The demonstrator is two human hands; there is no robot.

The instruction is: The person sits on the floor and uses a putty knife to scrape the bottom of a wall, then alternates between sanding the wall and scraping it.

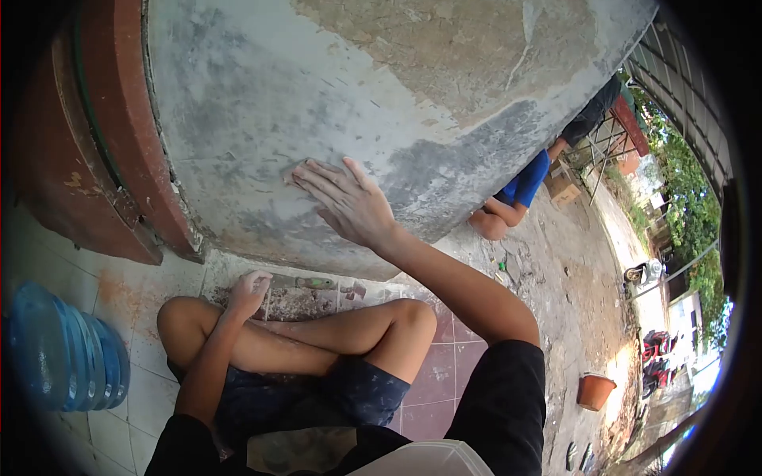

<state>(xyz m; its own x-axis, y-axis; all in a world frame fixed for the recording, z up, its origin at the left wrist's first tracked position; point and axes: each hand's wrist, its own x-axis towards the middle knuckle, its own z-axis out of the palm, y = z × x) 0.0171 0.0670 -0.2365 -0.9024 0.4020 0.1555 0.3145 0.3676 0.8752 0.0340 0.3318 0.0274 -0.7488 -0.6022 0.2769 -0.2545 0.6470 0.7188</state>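
My right hand lies flat against the patchy grey wall, its fingers stretched out and dusted white. A small brownish edge shows at its fingertips. My left hand hovers by my bent left knee, fingers curled and whitened with dust; its palm is hidden, so I cannot tell whether it holds anything. Close to that hand, a tool with a green handle lies on the dirty floor strip at the foot of the wall. Bare tan plaster shows higher up, bordered by a paler skim coat.
Left of me stands a blue water jug on white tiles. A reddish-brown frame borders the wall. Beyond the wall's right edge another person sits low. An orange bucket, a cardboard box and parked motorbikes are farther right.
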